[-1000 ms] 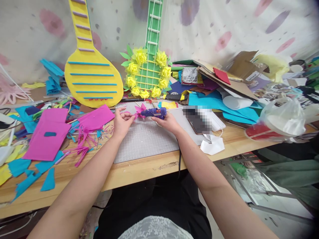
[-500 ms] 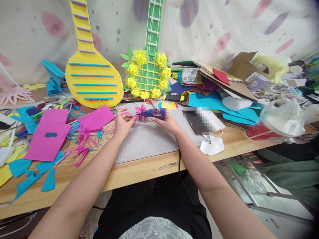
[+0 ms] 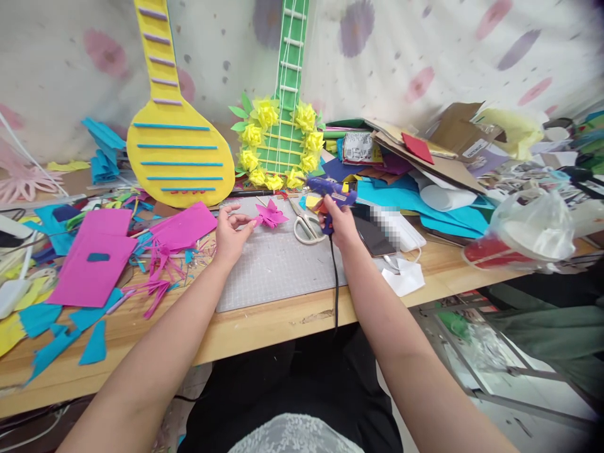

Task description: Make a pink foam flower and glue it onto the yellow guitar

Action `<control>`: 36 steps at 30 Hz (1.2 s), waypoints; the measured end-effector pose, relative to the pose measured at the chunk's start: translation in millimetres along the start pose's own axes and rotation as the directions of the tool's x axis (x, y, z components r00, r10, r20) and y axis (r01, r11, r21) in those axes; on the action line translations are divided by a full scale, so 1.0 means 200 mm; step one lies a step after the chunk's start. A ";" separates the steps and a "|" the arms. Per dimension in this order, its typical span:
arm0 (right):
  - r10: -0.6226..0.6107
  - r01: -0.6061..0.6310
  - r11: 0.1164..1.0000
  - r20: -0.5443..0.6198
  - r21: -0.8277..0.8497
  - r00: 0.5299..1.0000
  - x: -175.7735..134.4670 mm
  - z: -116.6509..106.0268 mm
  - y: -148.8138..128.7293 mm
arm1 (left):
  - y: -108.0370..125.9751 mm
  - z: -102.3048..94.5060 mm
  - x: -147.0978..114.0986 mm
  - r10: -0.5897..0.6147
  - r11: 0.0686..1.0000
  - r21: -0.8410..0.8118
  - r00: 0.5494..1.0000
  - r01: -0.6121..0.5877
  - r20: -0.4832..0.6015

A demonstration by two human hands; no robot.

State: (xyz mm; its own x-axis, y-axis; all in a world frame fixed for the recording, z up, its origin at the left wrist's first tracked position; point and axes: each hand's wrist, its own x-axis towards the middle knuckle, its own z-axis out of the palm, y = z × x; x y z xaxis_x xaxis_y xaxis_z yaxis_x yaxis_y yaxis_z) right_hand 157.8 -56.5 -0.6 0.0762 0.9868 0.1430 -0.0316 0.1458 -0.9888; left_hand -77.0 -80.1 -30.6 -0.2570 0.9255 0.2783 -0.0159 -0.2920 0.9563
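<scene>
Between the thumb and fingers of my left hand (image 3: 234, 231) is the edge of a magenta paper flower (image 3: 271, 215), its pointed petals spread above the grey cutting mat (image 3: 278, 270). My right hand (image 3: 340, 225) is wrapped round the handle of a purple glue gun (image 3: 325, 186), whose nozzle points left, away from the flower. A black cord hangs from the gun's handle over the table edge. Scissors (image 3: 306, 228) with pale handles lie on the mat just left of my right hand.
Behind the mat stand a yellow paper instrument (image 3: 179, 151) and a green one (image 3: 283, 141) with yellow flowers. Magenta sheets (image 3: 89, 270) and blue scraps lie left. A phone (image 3: 375, 229), white paper (image 3: 403, 277) and a bagged red cup (image 3: 500, 251) are at right.
My right hand has drawn the glue gun right and up, away from the flower, and now grips it by the handle. The scissors have come into sight. My left hand stays at the flower.
</scene>
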 end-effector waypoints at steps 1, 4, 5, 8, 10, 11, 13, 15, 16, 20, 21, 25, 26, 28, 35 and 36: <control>-0.018 0.012 0.998 -0.103 -0.060 0.995 0.03 -0.04 0.02 | 0.00 0.00 0.00 0.000 1.000 -0.003 1.000 0.000 -0.014; -0.043 -0.083 0.924 -0.318 -0.372 0.947 0.11 -0.15 0.08 | 0.00 -0.01 0.01 -0.002 1.000 -0.006 0.998 0.001 -0.059; -0.050 -0.119 0.874 -0.331 -0.471 0.942 0.12 -0.17 0.09 | 0.01 -0.01 0.01 0.003 1.000 0.001 0.997 -0.003 -0.076; -0.001 -0.208 0.702 -0.294 -0.681 0.956 0.15 -0.22 0.12 | 0.02 -0.01 0.01 0.039 0.998 0.060 0.992 -0.032 -0.120; 0.056 -0.240 0.622 -0.263 -0.745 0.963 0.14 -0.22 0.12 | 0.03 -0.01 0.00 0.071 0.991 0.122 0.990 -0.056 -0.121; 0.077 -0.244 0.598 -0.248 -0.763 0.966 0.14 -0.22 0.11 | 0.03 -0.01 0.00 0.091 0.985 0.155 0.990 -0.073 -0.111; 0.085 -0.230 0.562 -0.221 -0.795 0.972 0.12 -0.22 0.08 | 0.04 -0.02 0.00 0.146 0.968 0.221 0.985 -0.121 -0.098; 0.059 -0.214 0.502 -0.214 -0.838 0.975 0.09 -0.24 0.04 | 0.05 -0.02 0.01 0.212 0.943 0.281 0.973 -0.178 -0.095; 0.043 -0.212 0.460 -0.217 -0.862 0.975 0.07 -0.25 0.00 | 0.05 -0.02 0.01 0.245 0.930 0.305 0.964 -0.205 -0.099; 0.184 -0.236 0.319 -0.184 -0.918 0.966 0.01 -0.29 -0.15 | 0.08 -0.02 0.04 0.369 0.872 0.381 0.925 -0.308 -0.096; 0.252 -0.210 0.332 -0.128 -0.920 0.959 -0.01 -0.29 -0.19 | 0.08 -0.02 0.04 0.402 0.847 0.409 0.913 -0.340 -0.071; 0.212 -0.003 0.687 0.197 -0.726 0.957 -0.02 -0.16 -0.23 | 0.13 0.00 0.07 0.530 0.659 0.519 0.826 -0.545 0.194; 0.193 0.000 0.800 0.257 -0.600 0.947 -0.01 -0.10 -0.22 | 0.14 0.01 0.07 0.547 0.605 0.519 0.789 -0.604 0.280; 0.216 -0.086 0.934 0.355 -0.348 0.910 0.01 0.02 -0.20 | 0.17 0.02 0.08 0.547 0.532 0.488 0.721 -0.692 0.426; 0.360 -0.338 0.927 0.635 -0.161 0.684 0.10 0.27 -0.21 | 0.21 0.03 0.07 0.435 0.609 0.371 0.686 -0.702 0.583; 0.374 -0.352 0.920 0.649 -0.172 0.663 0.11 0.27 -0.22 | 0.22 0.03 0.07 0.420 0.641 0.352 0.695 -0.682 0.583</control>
State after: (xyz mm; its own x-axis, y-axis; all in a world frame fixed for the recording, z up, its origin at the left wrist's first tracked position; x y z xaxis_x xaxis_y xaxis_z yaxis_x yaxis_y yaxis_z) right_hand 106.0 -38.3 47.9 -0.6077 0.7545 -0.2479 0.1154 -0.2249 -0.9675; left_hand -75.4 -77.6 15.4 0.3781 0.6618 0.6473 0.5057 -0.7333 0.4544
